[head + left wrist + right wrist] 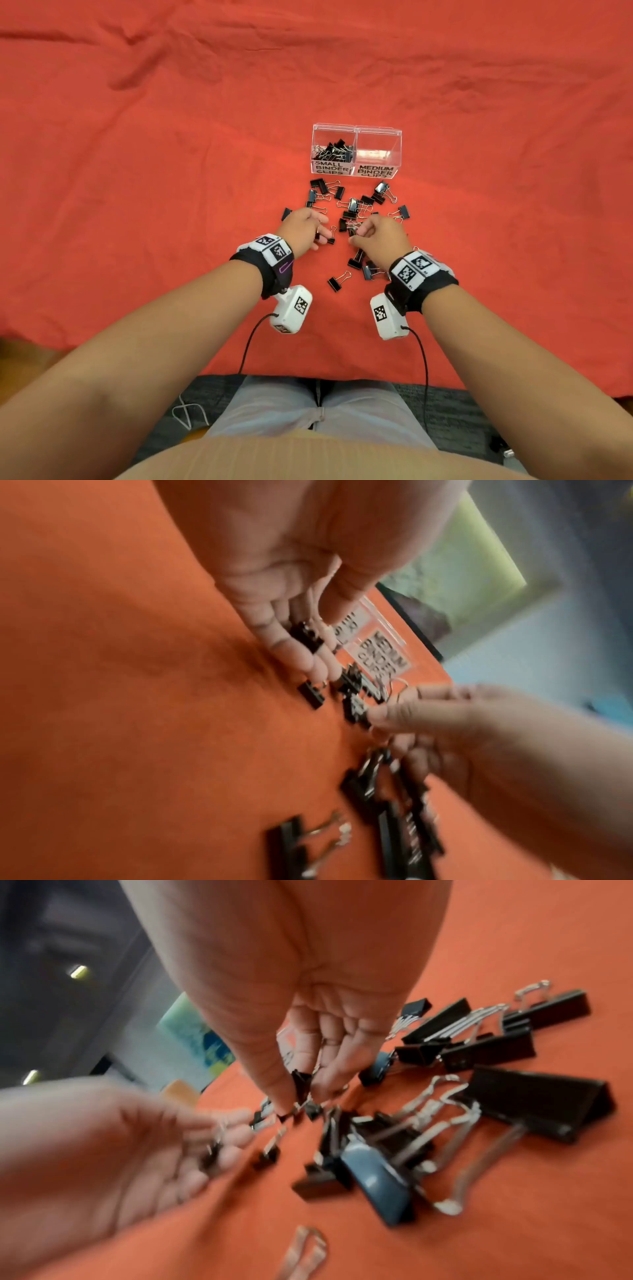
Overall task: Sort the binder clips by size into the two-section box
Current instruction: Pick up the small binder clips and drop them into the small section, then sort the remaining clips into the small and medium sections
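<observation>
Head view has both hands down in the loose pile of binder clips (356, 219) on the red cloth (137, 171), just in front of the clear two-section box (356, 150); the box sits a little right of centre, labels facing the person; its left section, marked SMALL BINDER CLIPS (331, 168), has a heap of little black clips (334, 150) in it already; the right section, marked MEDIUM BINDER CLIPS (375, 171), only shows its clear walls.

The left hand (303, 229) is over the left edge of the pile; in the left wrist view its fingers (291, 647) are stretched out mostly straight and close together, with a small black clip (307, 637) lying against them; the thumb hangs just beside it, but it's too blurry to say if it's actually pinching; another small clip (311, 695) lies on the cloth right at the fingertips.

The right hand (380, 236) is curled in the middle of the pile; the right wrist view shows thumb and fingers (335, 1074) drawn together on a small black clip (300, 1087), tips right down among the other clips; so that one's got hold of something.

The rest of the pile is a mix; bigger black clips (534, 1102) with silver wire handles fan out to the right of that hand, one bluish clip (377, 1175) among them; a few stragglers, like a single clip (337, 281), lie nearer the person between the wrists; both wrists have marker bands and a white camera unit (291, 310) strapped on.
</observation>
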